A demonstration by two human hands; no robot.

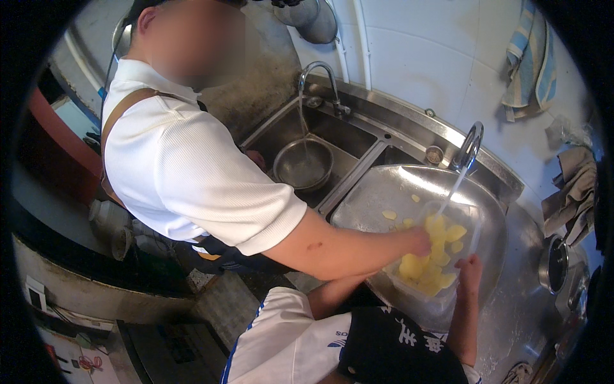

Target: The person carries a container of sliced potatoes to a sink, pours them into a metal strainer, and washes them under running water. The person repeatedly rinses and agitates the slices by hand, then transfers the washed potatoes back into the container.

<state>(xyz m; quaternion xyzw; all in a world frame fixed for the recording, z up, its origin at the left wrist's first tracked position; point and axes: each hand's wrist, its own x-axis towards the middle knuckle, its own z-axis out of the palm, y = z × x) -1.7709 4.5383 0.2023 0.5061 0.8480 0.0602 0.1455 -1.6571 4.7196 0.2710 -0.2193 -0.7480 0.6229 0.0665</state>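
Observation:
A clear plastic container (pixel 475 235) full of peeled, yellow potato pieces (pixel 434 259) stands tilted in a large stainless steel basin (pixel 355 192). My right hand (pixel 469 270) grips the container's right edge. My left forearm passes under a co-worker's arm, which hides my left hand. The co-worker's hand (pixel 418 241) is among the potato pieces. Water runs from the right tap (pixel 472 144) into the container. A few loose slices (pixel 389 214) lie in the basin to the container's left.
At the left, a co-worker in a white shirt (pixel 216 168) leans across. Behind, a metal bowl (pixel 303 164) sits in a sink under a second running tap (pixel 319 67). A striped towel (pixel 530 62) and a brown cloth (pixel 571 192) hang on the right; a metal pot (pixel 554 264) is below.

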